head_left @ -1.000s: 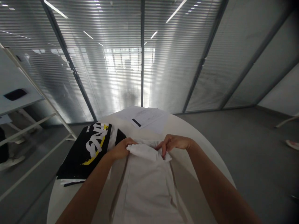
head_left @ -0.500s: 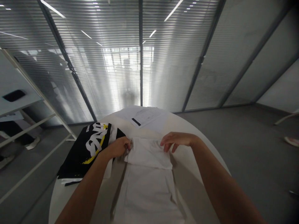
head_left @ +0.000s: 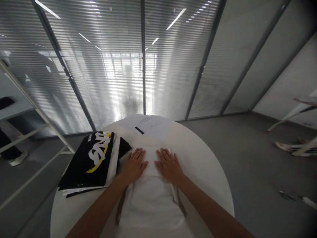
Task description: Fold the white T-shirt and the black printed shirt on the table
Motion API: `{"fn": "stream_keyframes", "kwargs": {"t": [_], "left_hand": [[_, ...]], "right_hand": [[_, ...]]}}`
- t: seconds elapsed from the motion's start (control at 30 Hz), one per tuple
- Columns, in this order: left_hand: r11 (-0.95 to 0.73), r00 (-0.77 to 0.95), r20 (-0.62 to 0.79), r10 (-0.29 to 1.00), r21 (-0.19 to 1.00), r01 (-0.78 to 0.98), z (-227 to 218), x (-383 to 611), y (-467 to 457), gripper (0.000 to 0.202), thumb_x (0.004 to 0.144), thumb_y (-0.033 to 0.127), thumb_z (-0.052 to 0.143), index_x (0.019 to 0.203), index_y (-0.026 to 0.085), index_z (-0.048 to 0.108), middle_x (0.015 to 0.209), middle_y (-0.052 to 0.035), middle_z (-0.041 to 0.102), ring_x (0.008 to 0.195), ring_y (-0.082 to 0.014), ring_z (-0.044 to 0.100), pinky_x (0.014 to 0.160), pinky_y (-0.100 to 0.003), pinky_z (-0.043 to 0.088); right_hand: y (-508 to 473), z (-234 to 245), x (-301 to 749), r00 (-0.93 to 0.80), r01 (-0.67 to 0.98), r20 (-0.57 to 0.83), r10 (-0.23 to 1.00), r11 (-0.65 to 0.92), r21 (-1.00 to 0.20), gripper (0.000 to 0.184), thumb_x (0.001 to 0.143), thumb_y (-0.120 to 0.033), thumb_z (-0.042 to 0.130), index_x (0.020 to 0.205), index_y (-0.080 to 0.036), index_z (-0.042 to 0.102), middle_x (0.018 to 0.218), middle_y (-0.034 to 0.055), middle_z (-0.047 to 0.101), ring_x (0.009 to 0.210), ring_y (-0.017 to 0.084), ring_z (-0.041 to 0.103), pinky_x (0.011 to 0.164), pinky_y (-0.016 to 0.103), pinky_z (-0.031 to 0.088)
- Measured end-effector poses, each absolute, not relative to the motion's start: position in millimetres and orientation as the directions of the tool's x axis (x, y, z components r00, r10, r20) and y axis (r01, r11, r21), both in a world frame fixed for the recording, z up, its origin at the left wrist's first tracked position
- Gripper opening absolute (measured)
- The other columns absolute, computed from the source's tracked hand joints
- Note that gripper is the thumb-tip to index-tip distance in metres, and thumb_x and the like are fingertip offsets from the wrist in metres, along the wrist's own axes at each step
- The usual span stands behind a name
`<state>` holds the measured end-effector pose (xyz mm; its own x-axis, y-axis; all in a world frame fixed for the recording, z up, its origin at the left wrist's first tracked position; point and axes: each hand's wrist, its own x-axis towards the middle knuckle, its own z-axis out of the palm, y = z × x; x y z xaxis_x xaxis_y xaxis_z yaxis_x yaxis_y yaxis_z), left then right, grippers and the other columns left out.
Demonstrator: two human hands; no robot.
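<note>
A white garment, perhaps a T-shirt, lies partly folded on the round white table, with its far end doubled back over itself. My left hand rests flat on the left side of the folded part, fingers spread and pointing away from me. On the right side of the same fold, my right hand also presses flat with its fingers extended. Neither hand grips the cloth. Just left of my left hand sits a stack of folded black and white garments, topped by a black one with white and yellow lettering.
Printed papers with a black strip lie at the table's far edge. A white metal frame stands on the left. Glass partitions with blinds rise behind. Furniture legs and someone's foot show at right.
Both hands have come inward from the garment's far corners and now lie flat on the fold. The near end of the garment is now nearer the table's middle. The view has shifted slightly.
</note>
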<state>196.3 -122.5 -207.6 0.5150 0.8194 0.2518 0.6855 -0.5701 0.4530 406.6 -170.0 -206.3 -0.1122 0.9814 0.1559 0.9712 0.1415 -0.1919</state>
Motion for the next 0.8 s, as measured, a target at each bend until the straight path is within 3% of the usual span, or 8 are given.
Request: {"fn": "stream_keyframes", "kwargs": {"t": [0.17, 0.3, 0.4, 0.5, 0.63, 0.8], "left_hand": [[-0.482, 0.408, 0.260, 0.875, 0.537, 0.692, -219.7, 181.5, -122.8, 0.057, 0.094, 0.044, 0.041, 0.143, 0.015, 0.042, 0.154, -0.0166, 0.032, 0.144, -0.0300, 0.025, 0.117, -0.047, 0.016], [-0.383, 0.273, 0.270, 0.923, 0.579, 0.720, -219.1, 187.1, -119.8, 0.055, 0.092, 0.040, 0.044, 0.135, 0.008, 0.047, 0.145, -0.0235, 0.042, 0.139, -0.0311, 0.034, 0.115, -0.045, 0.021], [-0.310, 0.198, 0.245, 0.949, 0.618, 0.723, -213.9, 191.3, -116.2, 0.049, 0.091, 0.036, 0.045, 0.133, 0.010, 0.049, 0.135, -0.0214, 0.053, 0.131, -0.0298, 0.045, 0.111, -0.043, 0.029], [-0.274, 0.141, 0.268, 0.953, 0.568, 0.776, -212.0, 190.6, -116.0, 0.049, 0.093, 0.037, 0.041, 0.134, 0.012, 0.049, 0.132, -0.0191, 0.056, 0.126, -0.0312, 0.047, 0.106, -0.046, 0.032], [-0.282, 0.173, 0.271, 0.947, 0.442, 0.851, -216.4, 186.4, -117.8, 0.049, 0.095, 0.039, 0.035, 0.136, 0.014, 0.049, 0.133, -0.0164, 0.055, 0.125, -0.0326, 0.046, 0.103, -0.051, 0.034], [-0.338, 0.207, 0.294, 0.933, 0.524, 0.781, -217.0, 182.1, -115.8, 0.044, 0.094, 0.036, 0.040, 0.132, 0.017, 0.052, 0.132, -0.0137, 0.058, 0.125, -0.0275, 0.049, 0.105, -0.048, 0.035]], "right_hand": [[-173.3, -215.2, 421.2, 0.024, 0.967, 0.101, 0.995, 0.003, -0.256, 0.064, 0.096, -0.053, 0.024, 0.152, -0.021, 0.027, 0.158, 0.0075, 0.021, 0.144, 0.036, 0.017, 0.114, 0.058, 0.010], [-170.0, -212.8, 418.9, 0.255, 0.932, 0.112, 0.960, -0.213, -0.293, 0.072, 0.095, -0.053, 0.028, 0.150, -0.007, 0.028, 0.152, 0.0217, 0.029, 0.142, 0.042, 0.015, 0.110, 0.063, 0.006], [-162.6, -205.7, 413.8, 0.399, 0.882, 0.098, 0.912, -0.352, -0.313, 0.068, 0.095, -0.052, 0.029, 0.144, -0.005, 0.036, 0.144, 0.0262, 0.039, 0.138, 0.044, 0.024, 0.106, 0.063, 0.017], [-156.0, -201.1, 406.7, 0.418, 0.874, 0.121, 0.900, -0.363, -0.322, 0.061, 0.096, -0.051, 0.028, 0.138, -0.011, 0.044, 0.135, 0.0236, 0.048, 0.130, 0.040, 0.037, 0.101, 0.059, 0.027], [-154.3, -202.2, 401.1, 0.393, 0.905, 0.226, 0.891, -0.332, -0.267, 0.049, 0.096, -0.046, 0.035, 0.127, -0.013, 0.052, 0.125, 0.0205, 0.054, 0.119, 0.033, 0.046, 0.099, 0.052, 0.030], [-151.0, -199.5, 410.8, 0.376, 0.894, 0.187, 0.907, -0.303, -0.329, 0.045, 0.092, -0.044, 0.043, 0.125, -0.016, 0.054, 0.123, 0.0175, 0.057, 0.114, 0.032, 0.049, 0.096, 0.046, 0.035]]}}
